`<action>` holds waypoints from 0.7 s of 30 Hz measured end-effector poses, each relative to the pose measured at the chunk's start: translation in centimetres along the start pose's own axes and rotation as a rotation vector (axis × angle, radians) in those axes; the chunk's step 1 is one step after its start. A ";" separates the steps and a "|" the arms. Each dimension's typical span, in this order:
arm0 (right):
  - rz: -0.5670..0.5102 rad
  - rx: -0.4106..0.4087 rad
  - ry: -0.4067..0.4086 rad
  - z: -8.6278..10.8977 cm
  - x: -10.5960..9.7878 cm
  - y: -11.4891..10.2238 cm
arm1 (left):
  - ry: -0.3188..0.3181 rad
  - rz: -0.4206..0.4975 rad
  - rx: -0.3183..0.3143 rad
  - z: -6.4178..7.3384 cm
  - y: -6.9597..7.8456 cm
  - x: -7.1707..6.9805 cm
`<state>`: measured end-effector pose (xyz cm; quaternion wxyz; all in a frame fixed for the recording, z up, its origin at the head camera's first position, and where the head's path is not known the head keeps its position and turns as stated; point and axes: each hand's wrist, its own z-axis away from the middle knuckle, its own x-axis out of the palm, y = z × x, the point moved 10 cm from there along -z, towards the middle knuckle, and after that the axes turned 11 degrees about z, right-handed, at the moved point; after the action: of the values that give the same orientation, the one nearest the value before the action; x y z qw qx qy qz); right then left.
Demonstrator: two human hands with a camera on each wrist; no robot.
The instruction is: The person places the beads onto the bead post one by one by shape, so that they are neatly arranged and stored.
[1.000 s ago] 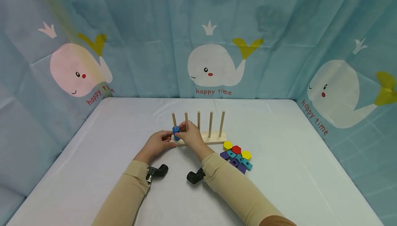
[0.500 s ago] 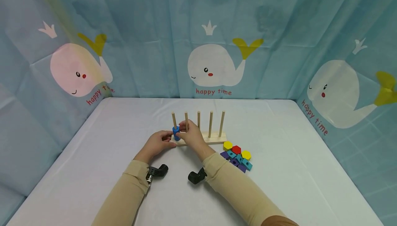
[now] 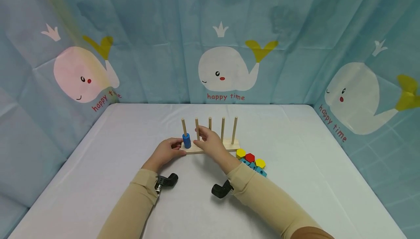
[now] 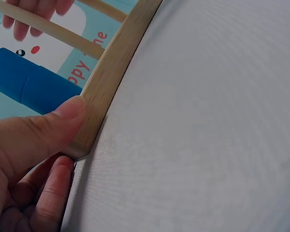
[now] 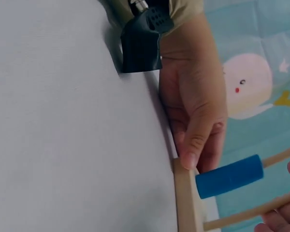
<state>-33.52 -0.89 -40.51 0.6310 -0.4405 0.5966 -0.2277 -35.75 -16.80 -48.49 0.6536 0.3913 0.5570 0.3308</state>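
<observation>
A wooden peg stand (image 3: 233,146) with a row of upright pegs stands on the table. Two blue cylinders (image 3: 186,141) are stacked on its leftmost peg; their seam shows in the left wrist view. My left hand (image 3: 164,154) grips the left end of the base, thumb on the front face (image 4: 34,145) and the other fingers partly hidden at the end. Beside the second peg (image 3: 197,129), my right hand (image 3: 211,145) has loosely bent fingers and holds nothing visible. Its fingertips (image 5: 280,220) lie near that peg, apart from the blue cylinders.
Right of the stand lies a cluster of loose pieces: yellow hexagons (image 3: 241,153), a red hexagon (image 3: 250,158) and several teal blocks (image 3: 261,171). My right sleeve (image 3: 262,195) covers part of the cluster. A blue whale-print curtain (image 3: 157,67) surrounds the white table (image 3: 98,166).
My right hand has let go of the blue cylinder and moved right, away from the leftmost peg. The right sleeve now covers the purple pieces. My left hand stays on the base.
</observation>
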 end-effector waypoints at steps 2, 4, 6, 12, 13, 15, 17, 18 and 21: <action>-0.003 -0.013 -0.013 0.4 -0.5 -0.2 | 0.000 -0.002 -0.001 0.0 0.0 0.0; -0.007 -0.022 -0.027 0.8 -1.1 -0.2 | 0.000 -0.001 -0.004 0.0 0.0 -0.1; -0.010 -0.028 -0.038 1.2 -1.7 -0.3 | 0.000 -0.001 -0.004 0.0 0.1 -0.1; 0.011 -0.046 -0.062 2.2 -3.6 -0.2 | 0.002 0.009 -0.008 0.0 0.0 -0.2; 0.014 -0.047 -0.068 2.4 -4.0 -0.1 | 0.001 0.010 -0.008 0.0 -0.1 -0.2; 0.015 -0.052 -0.079 2.8 -4.7 0.0 | -0.001 0.009 -0.007 -0.1 -0.1 -0.2; 0.022 -0.062 -0.088 3.2 -5.4 0.3 | -0.002 0.011 -0.007 -0.1 -0.2 -0.1; 0.019 -0.059 -0.095 3.3 -5.7 0.6 | -0.001 0.012 -0.007 -0.1 -0.2 -0.1; 0.031 -0.031 -0.114 4.0 -6.8 1.7 | 0.000 0.015 0.000 -0.1 -0.1 -0.1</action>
<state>-31.41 6.67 -38.57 0.6605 -0.4532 0.5700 -0.1830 -35.85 -16.97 -48.55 0.6510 0.3955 0.5541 0.3357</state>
